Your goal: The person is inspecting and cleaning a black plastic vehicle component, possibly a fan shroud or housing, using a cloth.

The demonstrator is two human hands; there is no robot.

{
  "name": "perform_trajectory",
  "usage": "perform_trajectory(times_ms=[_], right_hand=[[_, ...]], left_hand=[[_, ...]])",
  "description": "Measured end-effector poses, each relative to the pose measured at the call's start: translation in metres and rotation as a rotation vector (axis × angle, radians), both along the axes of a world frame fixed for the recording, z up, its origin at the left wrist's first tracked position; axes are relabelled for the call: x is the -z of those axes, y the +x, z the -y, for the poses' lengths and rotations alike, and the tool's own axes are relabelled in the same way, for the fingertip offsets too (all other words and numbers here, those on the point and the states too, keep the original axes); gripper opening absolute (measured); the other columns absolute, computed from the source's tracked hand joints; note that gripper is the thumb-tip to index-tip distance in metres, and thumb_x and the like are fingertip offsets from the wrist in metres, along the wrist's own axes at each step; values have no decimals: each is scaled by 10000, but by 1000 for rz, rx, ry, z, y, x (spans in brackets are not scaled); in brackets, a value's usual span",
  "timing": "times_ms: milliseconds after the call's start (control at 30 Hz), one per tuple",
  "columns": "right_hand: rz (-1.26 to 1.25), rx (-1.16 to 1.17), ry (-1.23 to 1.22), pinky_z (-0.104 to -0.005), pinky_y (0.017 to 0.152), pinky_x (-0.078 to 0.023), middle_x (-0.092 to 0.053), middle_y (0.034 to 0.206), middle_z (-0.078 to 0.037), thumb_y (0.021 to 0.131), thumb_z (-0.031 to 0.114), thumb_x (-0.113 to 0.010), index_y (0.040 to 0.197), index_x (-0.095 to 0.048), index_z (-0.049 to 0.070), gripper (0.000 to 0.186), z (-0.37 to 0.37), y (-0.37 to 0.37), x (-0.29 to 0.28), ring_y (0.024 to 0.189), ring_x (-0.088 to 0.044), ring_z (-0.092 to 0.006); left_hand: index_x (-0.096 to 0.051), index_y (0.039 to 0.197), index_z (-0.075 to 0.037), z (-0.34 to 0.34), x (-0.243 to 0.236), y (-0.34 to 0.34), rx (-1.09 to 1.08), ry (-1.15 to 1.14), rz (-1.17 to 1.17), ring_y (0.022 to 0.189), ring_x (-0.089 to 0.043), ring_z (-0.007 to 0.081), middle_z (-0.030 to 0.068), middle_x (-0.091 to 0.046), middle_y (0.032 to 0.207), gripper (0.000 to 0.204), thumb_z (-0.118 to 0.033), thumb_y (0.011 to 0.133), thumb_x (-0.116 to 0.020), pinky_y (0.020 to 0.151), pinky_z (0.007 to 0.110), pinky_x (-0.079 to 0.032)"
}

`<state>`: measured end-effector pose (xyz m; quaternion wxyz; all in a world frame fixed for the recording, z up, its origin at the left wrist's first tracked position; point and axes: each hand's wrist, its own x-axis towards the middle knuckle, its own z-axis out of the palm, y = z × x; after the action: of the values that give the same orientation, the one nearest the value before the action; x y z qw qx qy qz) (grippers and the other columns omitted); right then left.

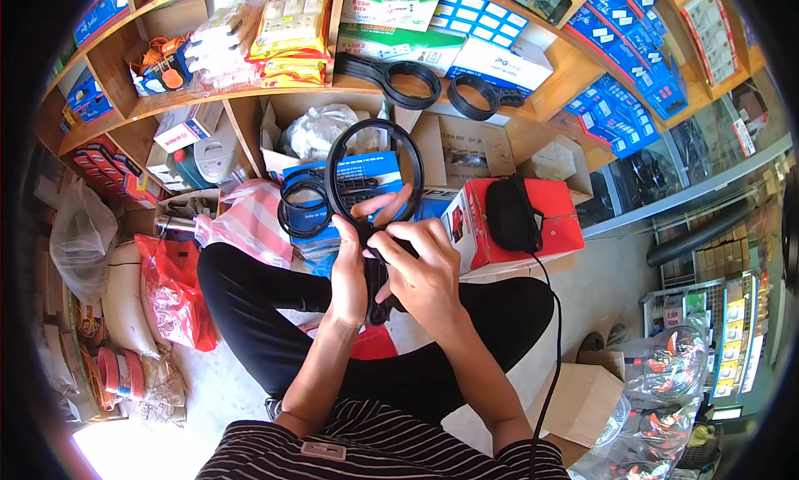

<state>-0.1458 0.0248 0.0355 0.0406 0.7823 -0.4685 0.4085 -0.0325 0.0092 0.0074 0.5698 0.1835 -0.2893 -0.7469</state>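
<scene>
A black plastic ring-shaped wrench [379,304] is between my two hands, its large ring pointing away from me and its handle toward my lap. My left hand [349,272] wraps the handle from the left, its fingers partly hidden behind the wrench. From the right, my right hand [426,272] grips the handle just below the ring, fingers bent over it. Beyond the ring lies a blue box [301,249] with printing. Several thin black rubber rings [285,218] rest by that box, left of the wrench.
Two more black ring wrenches lie on the wooden shelf [333,96] ahead. To the right, a red box [558,239] carries a black pouch-like object [509,218] with a cable. At left are a red plastic bag [179,301] and a striped bag [250,222]. An open carton [587,401] stands lower right.
</scene>
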Motion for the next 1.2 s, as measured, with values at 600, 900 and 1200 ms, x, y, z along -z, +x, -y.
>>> perform_trajectory(times_ms=[600, 900, 1200], right_hand=[[82, -42, 15, -387, 705, -532, -692, 967, -44, 588, -109, -721, 987, -760, 55, 433, 14, 2, 2, 828, -601, -259], [173, 138, -166, -381, 706, -506, -667, 902, -64, 615, -120, -742, 969, -764, 50, 394, 20, 12, 1, 805, -598, -267], [578, 260, 82, -317, 751, -502, -669, 945, -86, 893, 0, -761, 975, -729, -29, 93, -5, -15, -22, 841, -648, -184]], left_hand=[[-370, 1558, -50, 0, 0, -2, -44, -1, -4, 1401, -479, 329, 232, -463, 1535, 723, -551, 1099, -126, 1161, 389, -408], [-354, 1589, -104, -8, -2, -5, 65, 73, 50, 929, -683, 140, 154, -500, 1497, 802, -670, 1056, -156, 515, 211, -519], [-238, 1608, -54, -1, 1, -2, 260, 105, -454, 1400, -498, 364, 227, -323, 1627, 862, -694, 1030, -248, 337, 223, -446]])
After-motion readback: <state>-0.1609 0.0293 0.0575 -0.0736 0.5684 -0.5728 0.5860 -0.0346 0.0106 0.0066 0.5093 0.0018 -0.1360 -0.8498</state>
